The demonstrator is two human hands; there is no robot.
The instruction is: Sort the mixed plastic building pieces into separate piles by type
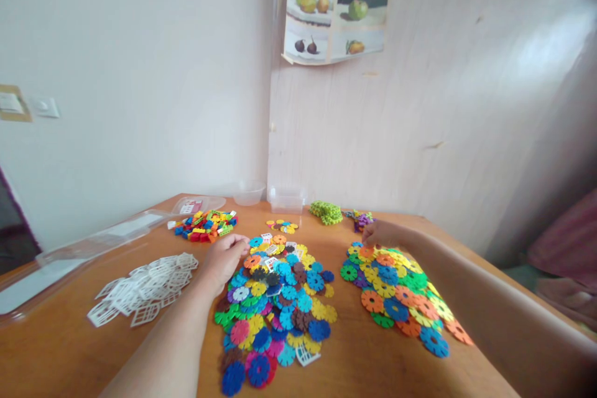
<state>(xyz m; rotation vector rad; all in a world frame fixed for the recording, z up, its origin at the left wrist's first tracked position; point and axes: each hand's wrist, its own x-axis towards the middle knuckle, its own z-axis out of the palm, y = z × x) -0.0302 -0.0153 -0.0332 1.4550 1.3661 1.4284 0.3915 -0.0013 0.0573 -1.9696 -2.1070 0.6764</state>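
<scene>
A mixed pile of notched plastic discs [289, 292] in many colours lies in the middle of the table, with a few white lattice pieces [308, 356] among them. At its far left edge is my left hand [226, 259], fingers curled together; what they hold, if anything, is hidden. A second pile of larger notched discs [395, 310], mostly orange, yellow, blue and green, spreads to the right. My right hand [380, 234] reaches over the far end of that pile, its fingers bent down and pressed together. Whatever is between them cannot be made out.
White lattice panels [149, 286] are heaped at left, with coloured building bricks [205, 224] behind. Small discs [282, 225], green pieces [325, 212] and purple pieces [362, 220] sit farther back. Clear plastic containers [286, 200] stand by the wall; a transparent lid [46, 280] lies left.
</scene>
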